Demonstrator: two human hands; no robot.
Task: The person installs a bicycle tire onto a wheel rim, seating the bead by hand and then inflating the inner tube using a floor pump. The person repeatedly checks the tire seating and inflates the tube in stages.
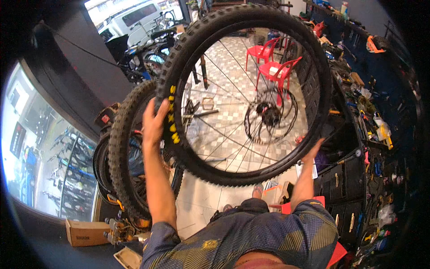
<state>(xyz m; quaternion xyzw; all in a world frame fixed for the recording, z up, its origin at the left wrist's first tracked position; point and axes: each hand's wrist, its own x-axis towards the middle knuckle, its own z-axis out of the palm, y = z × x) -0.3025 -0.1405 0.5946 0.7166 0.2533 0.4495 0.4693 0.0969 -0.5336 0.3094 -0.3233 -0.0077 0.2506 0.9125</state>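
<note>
A bicycle wheel (319,58) with a knobby black tyre is held up in front of me, filling the middle of the head view. Its hub (268,114) carries a disc brake rotor (293,107), and thin spokes run out to the rim. My left hand (154,123) grips the tyre's left side beside yellow lettering, thumb on the near sidewall and fingers partly hidden behind. On the lower right, my right hand (312,151) is closed round the tyre, its fingers mostly hidden. Another knobby-tyred wheel (118,148) stands just left of my left forearm.
Red plastic chairs (280,69) stand on the tiled floor (224,62) beyond the wheel. A cluttered workbench (358,103) with black drawers (340,179) lines the right. Several bicycles (152,49) crowd the far left. A cardboard box (87,232) sits at the lower left by a window.
</note>
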